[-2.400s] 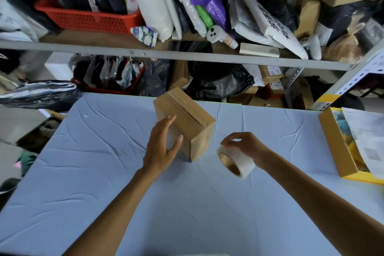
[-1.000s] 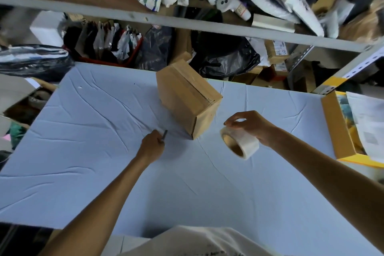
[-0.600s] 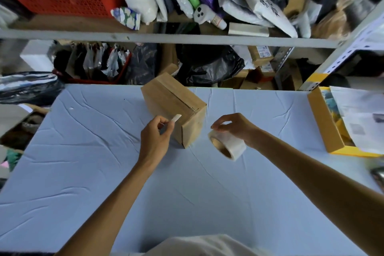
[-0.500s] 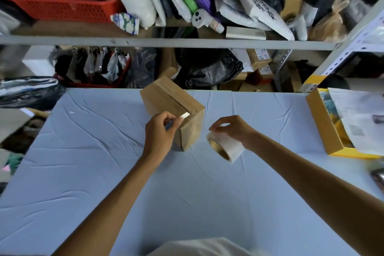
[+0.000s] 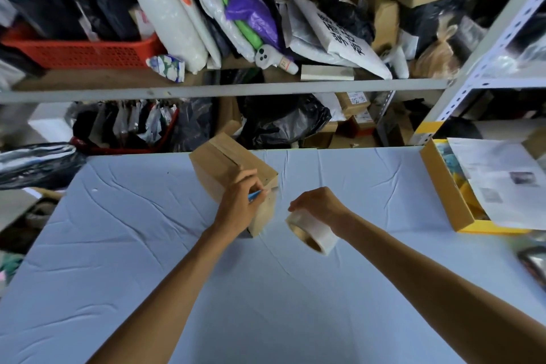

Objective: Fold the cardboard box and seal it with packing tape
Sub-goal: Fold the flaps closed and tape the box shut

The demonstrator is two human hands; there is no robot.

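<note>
Left hand (image 5: 237,207) pinches a small blue-tipped cutter (image 5: 254,194) against the near top corner of the cardboard box (image 5: 227,168), closed and standing near the table's (image 5: 147,245) far edge; right hand (image 5: 320,205) grips the tape roll (image 5: 311,230) just beside it. Folding appears done; sealing seems to be finishing.

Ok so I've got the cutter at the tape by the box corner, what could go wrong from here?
1. The left hand works a small blue cutter against the cardboard box; a slip could nick the fingers or gouge the cardboard.
2. Neither hand is bracing the box, so the cutting push may slide it on the wrinkled cloth.
3. The right hand holds the tape roll in the air; slack could let the strip twist and stick to itself.
</note>
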